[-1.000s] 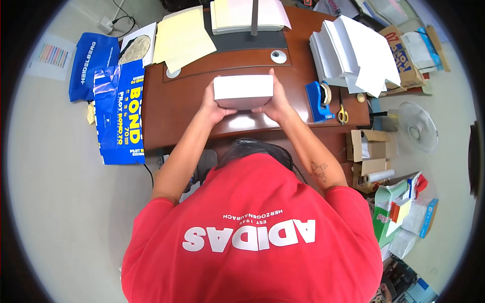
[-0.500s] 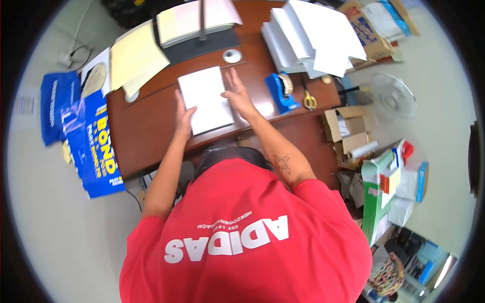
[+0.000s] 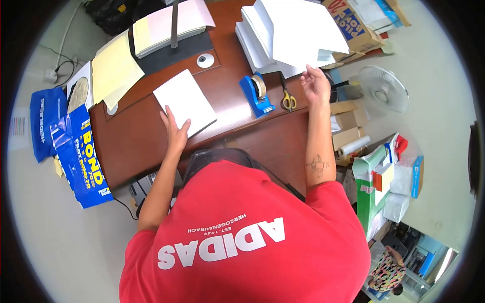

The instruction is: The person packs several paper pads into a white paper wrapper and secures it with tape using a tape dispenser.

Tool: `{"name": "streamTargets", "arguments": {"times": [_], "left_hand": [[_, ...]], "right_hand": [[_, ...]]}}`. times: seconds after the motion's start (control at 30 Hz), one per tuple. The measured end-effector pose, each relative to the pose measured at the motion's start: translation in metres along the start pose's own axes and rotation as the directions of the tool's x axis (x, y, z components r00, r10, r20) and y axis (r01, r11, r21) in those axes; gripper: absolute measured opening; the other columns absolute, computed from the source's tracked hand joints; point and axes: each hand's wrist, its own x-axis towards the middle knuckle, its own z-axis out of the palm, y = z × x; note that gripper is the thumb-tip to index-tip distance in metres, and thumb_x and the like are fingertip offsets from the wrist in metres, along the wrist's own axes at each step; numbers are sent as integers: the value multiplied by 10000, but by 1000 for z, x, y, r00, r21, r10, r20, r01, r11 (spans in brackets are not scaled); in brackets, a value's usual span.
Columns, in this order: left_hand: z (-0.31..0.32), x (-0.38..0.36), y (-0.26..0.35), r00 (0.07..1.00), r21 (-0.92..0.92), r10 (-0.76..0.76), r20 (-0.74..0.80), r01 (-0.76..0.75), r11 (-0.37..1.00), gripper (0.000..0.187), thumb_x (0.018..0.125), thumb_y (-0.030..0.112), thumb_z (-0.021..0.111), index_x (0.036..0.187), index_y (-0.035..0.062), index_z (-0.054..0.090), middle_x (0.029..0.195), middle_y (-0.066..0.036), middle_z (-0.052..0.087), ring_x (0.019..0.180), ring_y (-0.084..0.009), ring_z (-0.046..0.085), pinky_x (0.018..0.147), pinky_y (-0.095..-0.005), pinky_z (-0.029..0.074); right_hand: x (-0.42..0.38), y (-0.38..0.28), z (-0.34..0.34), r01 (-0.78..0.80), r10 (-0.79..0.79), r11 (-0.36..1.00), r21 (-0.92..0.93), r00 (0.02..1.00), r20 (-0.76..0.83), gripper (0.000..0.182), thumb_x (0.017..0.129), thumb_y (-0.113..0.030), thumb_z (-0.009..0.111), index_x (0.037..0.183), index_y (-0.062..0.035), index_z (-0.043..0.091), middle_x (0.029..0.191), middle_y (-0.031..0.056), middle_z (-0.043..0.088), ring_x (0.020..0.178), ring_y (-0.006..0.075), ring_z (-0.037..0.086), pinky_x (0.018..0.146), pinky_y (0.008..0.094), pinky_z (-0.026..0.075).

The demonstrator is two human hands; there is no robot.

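A small stack of white paper (image 3: 186,101) lies at a slant near the front edge of the brown desk. My left hand (image 3: 176,134) touches its near left corner, thumb and fingers spread apart. My right hand (image 3: 316,86) is off that stack, palm turned up, its fingers loosely bent and nothing visible in them. Those fingers are close to the near edge of a tall pile of white sheets (image 3: 303,35). Between the two hands are a blue tape dispenser (image 3: 256,96) and yellow-handled scissors (image 3: 288,101).
Yellow sheets (image 3: 116,68) and a pink-topped paper pile (image 3: 172,25) are at the back left. Blue packaging (image 3: 81,156) hangs over the desk's left side. A fan (image 3: 381,88) and open cardboard boxes (image 3: 348,118) stand right. Another person (image 3: 389,270) is at lower right.
My right hand has left the small paper stack and moved right to the tall pile. The small stack has turned at a slant, with my left hand still at it. The view has shifted.
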Motion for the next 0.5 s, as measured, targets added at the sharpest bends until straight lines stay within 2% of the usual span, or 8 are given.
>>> {"name": "streamTargets", "arguments": {"times": [0.07,0.13,0.27,0.3,0.33,0.4,0.47,0.5], "left_hand": [[-5,-1,13,988,-46,98,-123,-104,993,900,939,289,706,1635,66,179,1676,-286,104,1546,-409,196,1245,-452,186],[-6,4,13,974,-181,136,-183,-170,969,775,970,295,659,1587,3,292,1632,-266,268,1501,-388,303,1230,-433,230],[-4,3,33,925,-515,159,-345,-328,792,698,1012,283,567,1563,-60,308,1588,-246,343,1476,-347,338,1224,-424,233],[-6,0,30,918,-403,87,-387,-253,879,693,1019,284,548,1565,-64,298,1574,-253,359,1463,-340,352,1217,-420,244],[-5,-3,24,920,-434,33,-390,-216,875,729,1007,305,583,1568,-59,290,1572,-251,372,1458,-350,373,1204,-427,281],[-5,-4,15,941,-119,13,-338,-57,991,808,958,301,670,1571,-52,280,1579,-262,376,1462,-374,385,1194,-432,313],[5,-10,0,954,110,34,-298,-1,994,907,874,242,762,1586,-19,264,1588,-290,360,1476,-411,367,1213,-434,306],[6,-12,2,958,99,-16,-285,45,994,896,884,234,749,1588,-21,256,1589,-293,356,1482,-412,356,1218,-437,299]], "right_hand": [[-26,19,19,-91,83,995,41,984,159,97,927,-1,680,1015,-6,639,872,88,670,691,158,633,593,296,546],[-61,51,40,-191,215,976,-106,930,298,93,912,17,691,987,5,640,808,72,671,642,146,642,567,280,568],[-100,140,75,-230,363,885,-405,885,292,155,857,34,746,981,13,656,806,74,695,627,132,671,545,242,590],[-100,162,80,-235,385,860,-453,881,274,169,839,38,755,975,31,655,827,89,707,627,140,684,540,245,584],[-101,180,85,-247,410,832,-497,877,250,170,829,46,753,965,45,651,839,101,713,627,146,690,534,243,578],[-105,210,91,-215,422,788,-577,871,253,162,826,44,754,951,50,650,837,112,713,619,150,688,524,240,575],[-112,212,99,-183,427,742,-645,871,245,192,820,11,775,962,54,654,836,122,713,643,161,697,554,260,580],[-114,213,100,-149,413,697,-702,883,223,226,813,-22,796,973,59,658,835,131,714,667,171,705,584,280,585]]}}
